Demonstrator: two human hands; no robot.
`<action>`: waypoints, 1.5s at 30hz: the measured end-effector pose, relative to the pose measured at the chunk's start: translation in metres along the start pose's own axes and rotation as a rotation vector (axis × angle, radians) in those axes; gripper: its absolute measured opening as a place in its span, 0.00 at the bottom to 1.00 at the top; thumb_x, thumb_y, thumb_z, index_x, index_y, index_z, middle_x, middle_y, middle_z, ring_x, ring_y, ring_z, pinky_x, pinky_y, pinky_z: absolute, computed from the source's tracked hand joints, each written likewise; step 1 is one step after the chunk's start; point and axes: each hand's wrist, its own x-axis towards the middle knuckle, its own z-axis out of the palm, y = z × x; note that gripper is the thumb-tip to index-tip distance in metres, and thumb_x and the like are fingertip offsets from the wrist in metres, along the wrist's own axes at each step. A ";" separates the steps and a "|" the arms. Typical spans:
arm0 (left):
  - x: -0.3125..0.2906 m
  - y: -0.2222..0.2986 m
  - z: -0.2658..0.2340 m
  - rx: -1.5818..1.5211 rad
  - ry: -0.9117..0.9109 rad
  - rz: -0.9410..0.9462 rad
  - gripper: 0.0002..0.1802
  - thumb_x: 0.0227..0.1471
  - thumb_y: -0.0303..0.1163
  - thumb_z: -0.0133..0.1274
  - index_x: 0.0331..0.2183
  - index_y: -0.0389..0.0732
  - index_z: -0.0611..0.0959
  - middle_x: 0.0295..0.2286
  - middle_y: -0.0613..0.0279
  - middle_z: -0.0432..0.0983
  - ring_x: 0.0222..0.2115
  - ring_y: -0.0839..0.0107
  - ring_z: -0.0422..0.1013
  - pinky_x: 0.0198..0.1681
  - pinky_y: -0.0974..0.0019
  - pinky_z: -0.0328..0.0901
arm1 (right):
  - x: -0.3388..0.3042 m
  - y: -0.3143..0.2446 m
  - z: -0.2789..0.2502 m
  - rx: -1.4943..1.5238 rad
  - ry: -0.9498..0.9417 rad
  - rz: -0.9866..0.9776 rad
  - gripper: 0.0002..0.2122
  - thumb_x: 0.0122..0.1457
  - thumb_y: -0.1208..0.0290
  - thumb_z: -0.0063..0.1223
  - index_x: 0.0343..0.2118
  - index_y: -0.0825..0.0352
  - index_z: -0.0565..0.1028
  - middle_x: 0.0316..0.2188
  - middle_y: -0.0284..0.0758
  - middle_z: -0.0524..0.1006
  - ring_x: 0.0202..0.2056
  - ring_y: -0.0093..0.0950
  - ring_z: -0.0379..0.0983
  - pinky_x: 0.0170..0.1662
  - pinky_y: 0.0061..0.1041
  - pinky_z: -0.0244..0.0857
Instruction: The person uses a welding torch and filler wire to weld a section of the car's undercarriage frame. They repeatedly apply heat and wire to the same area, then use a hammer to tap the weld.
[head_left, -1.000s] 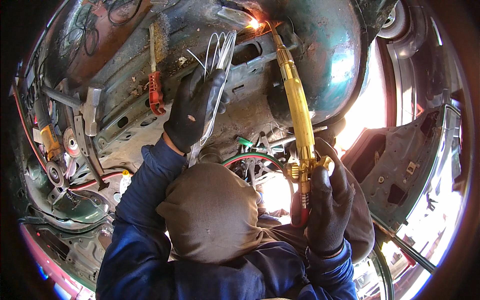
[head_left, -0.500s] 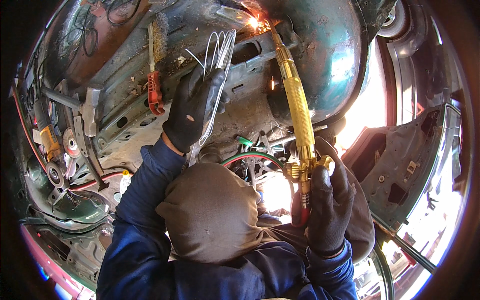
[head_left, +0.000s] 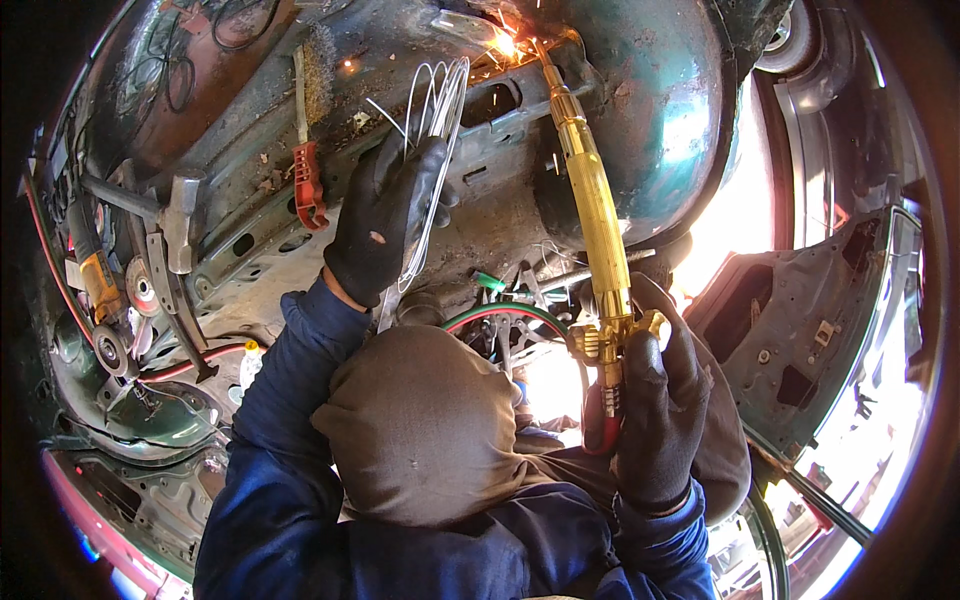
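My right hand [head_left: 660, 425], in a black glove, is closed around the valve end of a brass gas welding torch [head_left: 597, 205]. The torch points up and away, its tip at a glowing, sparking spot on the car body metal [head_left: 570, 85] at the top. A loose bundle of thin, bent metal wire [head_left: 452, 105] is in my gloved left hand [head_left: 378, 225], whose fingers are wrapped round it. The wire's looped end rises below and left of the sparks; whether a strand touches the hot spot is lost in the glare.
At the left lie a red-handled wire brush [head_left: 309, 188], a hammer [head_left: 183, 220] and an angle grinder [head_left: 101, 285]. Red and green hoses [head_left: 505, 310] curve behind my knee [head_left: 420, 420]. A detached car door [head_left: 810, 330] stands at the right. A yellow-capped bottle [head_left: 249, 368] is by my left sleeve.
Sparks at the torch tip now fly higher and farther left. Torch and wire have barely shifted; both hands keep their grip.
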 end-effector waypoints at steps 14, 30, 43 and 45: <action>-0.005 0.000 -0.002 0.069 0.014 0.035 0.22 0.74 0.43 0.47 0.55 0.35 0.79 0.34 0.56 0.80 0.33 0.67 0.79 0.36 0.63 0.74 | -0.001 -0.007 0.003 -0.063 0.020 0.026 0.26 0.76 0.56 0.51 0.65 0.74 0.71 0.45 0.39 0.83 0.42 0.22 0.79 0.46 0.25 0.73; 0.000 0.006 0.004 0.044 0.028 -0.011 0.22 0.73 0.44 0.49 0.53 0.35 0.79 0.31 0.57 0.79 0.29 0.69 0.77 0.35 0.63 0.73 | 0.001 -0.003 0.003 -0.086 0.022 -0.063 0.25 0.76 0.56 0.50 0.65 0.73 0.71 0.47 0.40 0.83 0.45 0.22 0.78 0.50 0.26 0.73; 0.000 0.001 0.000 0.041 0.004 0.029 0.20 0.74 0.42 0.47 0.53 0.35 0.79 0.34 0.56 0.81 0.31 0.68 0.79 0.36 0.63 0.74 | 0.001 -0.004 0.004 -0.092 0.021 -0.044 0.26 0.75 0.55 0.51 0.65 0.74 0.71 0.46 0.42 0.83 0.43 0.21 0.78 0.46 0.25 0.74; 0.001 0.007 0.002 -0.049 0.017 -0.066 0.20 0.74 0.42 0.47 0.53 0.35 0.79 0.34 0.56 0.81 0.31 0.68 0.79 0.35 0.63 0.74 | 0.001 -0.004 0.008 -0.071 0.048 -0.040 0.27 0.75 0.55 0.51 0.65 0.74 0.71 0.45 0.41 0.84 0.42 0.21 0.78 0.46 0.25 0.74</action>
